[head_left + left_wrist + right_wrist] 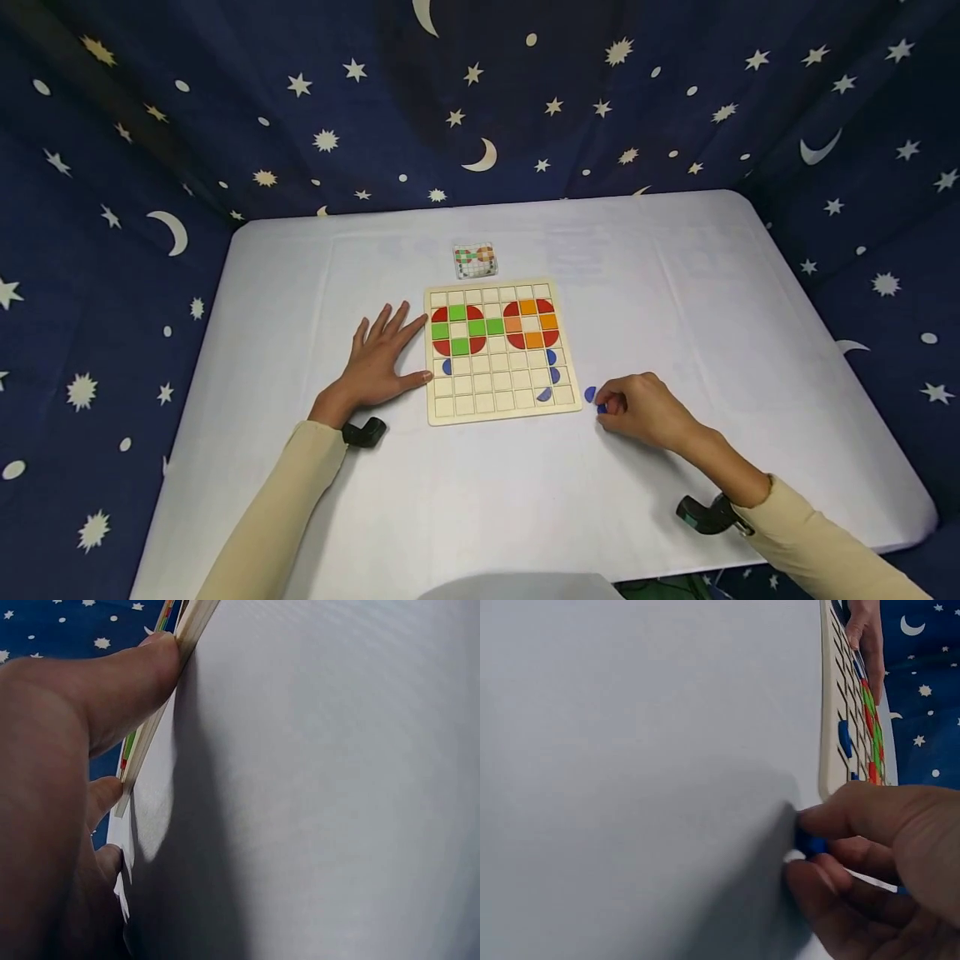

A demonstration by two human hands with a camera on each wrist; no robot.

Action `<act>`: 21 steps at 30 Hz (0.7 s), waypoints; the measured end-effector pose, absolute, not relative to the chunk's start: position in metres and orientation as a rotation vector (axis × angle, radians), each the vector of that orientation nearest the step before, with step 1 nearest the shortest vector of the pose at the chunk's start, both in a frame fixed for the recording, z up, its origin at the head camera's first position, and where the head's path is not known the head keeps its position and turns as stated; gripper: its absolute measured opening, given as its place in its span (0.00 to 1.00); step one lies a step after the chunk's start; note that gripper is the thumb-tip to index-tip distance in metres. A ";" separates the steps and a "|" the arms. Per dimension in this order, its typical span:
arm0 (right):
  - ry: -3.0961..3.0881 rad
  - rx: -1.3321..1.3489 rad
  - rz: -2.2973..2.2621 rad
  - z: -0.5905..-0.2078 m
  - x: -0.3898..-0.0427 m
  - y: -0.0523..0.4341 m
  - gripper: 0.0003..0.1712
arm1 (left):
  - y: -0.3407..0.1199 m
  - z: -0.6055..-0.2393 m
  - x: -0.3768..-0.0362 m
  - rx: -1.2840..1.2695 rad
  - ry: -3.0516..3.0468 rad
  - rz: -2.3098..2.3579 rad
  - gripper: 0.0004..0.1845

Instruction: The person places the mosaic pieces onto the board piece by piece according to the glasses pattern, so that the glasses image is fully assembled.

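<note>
A wooden grid board [493, 384] lies on the table, with red quarter-round, green and orange square pieces set in its upper rows. Single blue half-round pieces sit lower down, one [447, 367] at the left and several [551, 357] at the right. My left hand [377, 358] lies spread at the board's left side, thumb and index fingertip right at its edge. Just off the lower right corner, my right hand [647, 410] pinches a small blue piece [810, 843] between thumb and fingers, which partly cover it. Beside those fingertips lies another blue half-round piece [590, 393].
Behind the board is a small pattern card [476, 261] showing a similar coloured figure. A white cloth covers the table [675, 275]. Dark blue curtains [525, 92] with stars and moons hang around its back and sides.
</note>
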State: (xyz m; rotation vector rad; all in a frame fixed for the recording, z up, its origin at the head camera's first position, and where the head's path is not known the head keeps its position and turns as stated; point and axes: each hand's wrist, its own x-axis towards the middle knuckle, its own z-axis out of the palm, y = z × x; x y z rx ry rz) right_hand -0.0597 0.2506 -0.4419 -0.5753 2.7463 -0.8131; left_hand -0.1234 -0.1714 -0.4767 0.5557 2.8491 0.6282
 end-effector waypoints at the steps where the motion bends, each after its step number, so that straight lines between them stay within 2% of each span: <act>1: 2.758 -0.592 -0.806 -0.442 -0.060 0.249 0.10 | -0.172 -0.477 -0.123 0.555 2.849 0.634 0.51; 13: 2.712 -0.639 -0.725 -0.436 -0.063 0.227 0.13 | -0.171 -0.479 -0.125 0.563 2.857 0.640 0.50; 21: 2.583 -0.743 -0.960 -0.423 -0.067 0.159 0.11 | -0.172 -0.477 -0.125 0.551 2.846 0.649 0.50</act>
